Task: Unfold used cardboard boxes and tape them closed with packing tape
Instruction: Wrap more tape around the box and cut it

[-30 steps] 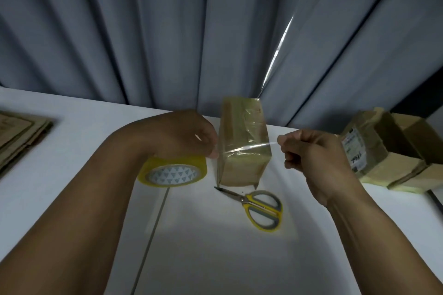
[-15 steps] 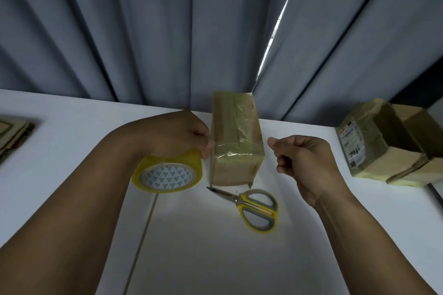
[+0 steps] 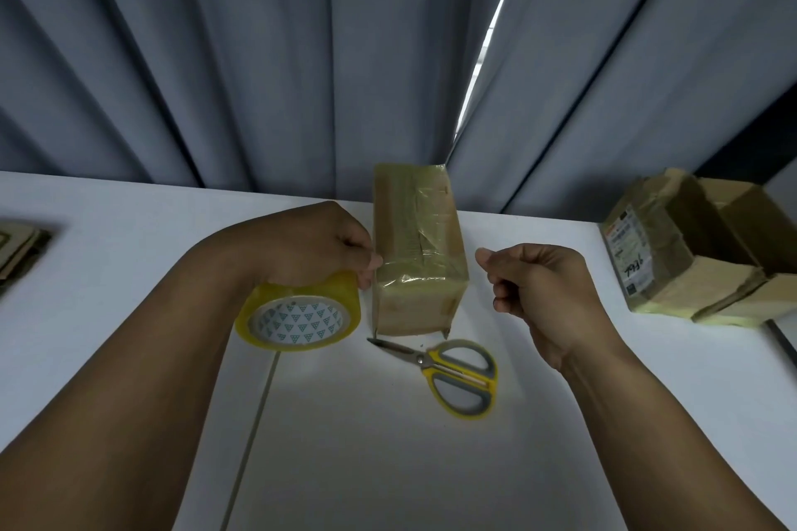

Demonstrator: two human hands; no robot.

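Brown cardboard box [image 3: 416, 246], banded in clear tape, stands on the white table [image 3: 129, 237]; just left of it the left hand [image 3: 310, 241] grips the yellowish packing-tape roll [image 3: 297, 315] in its fingers, likely keeping a strip taut, while the right hand [image 3: 543, 289] curls its fingers just right of the box, pinching tape or nothing, I cannot tell.

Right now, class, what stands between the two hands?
The box stands on end between the left hand, gripping the tape roll, and the curled right hand, as the head view shows.
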